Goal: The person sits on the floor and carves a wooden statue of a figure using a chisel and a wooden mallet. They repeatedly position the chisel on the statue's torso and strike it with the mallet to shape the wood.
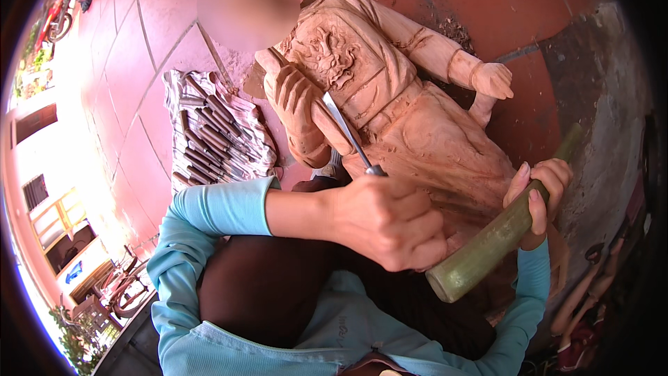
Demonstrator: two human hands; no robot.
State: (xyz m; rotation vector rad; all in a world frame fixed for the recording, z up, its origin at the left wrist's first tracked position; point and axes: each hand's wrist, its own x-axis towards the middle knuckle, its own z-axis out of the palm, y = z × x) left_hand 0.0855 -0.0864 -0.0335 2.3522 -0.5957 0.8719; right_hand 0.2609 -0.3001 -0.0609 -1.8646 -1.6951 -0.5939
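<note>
My left hand (393,223) is closed in a fist around the handle of a carving chisel (346,127). The chisel's steel blade points up and left, its tip close to the raised forearm of a carved wooden statue (424,143). Whether the edge touches the wood I cannot tell. In my right hand (546,191), the fingers wrap round a thick green cylindrical mallet (480,251). Its wide end slants down toward my left fist. The statue lies in front of me, with a beast face on the chest and one fist clasping a rod.
Left of the statue, several chisels (209,136) lie on a striped cloth (259,141) over the red tiled floor (132,146). Wood chips (454,31) gather beside the statue's far arm. A bicycle (129,285) stands at the far left. A blurred patch hides the area above the statue's shoulder.
</note>
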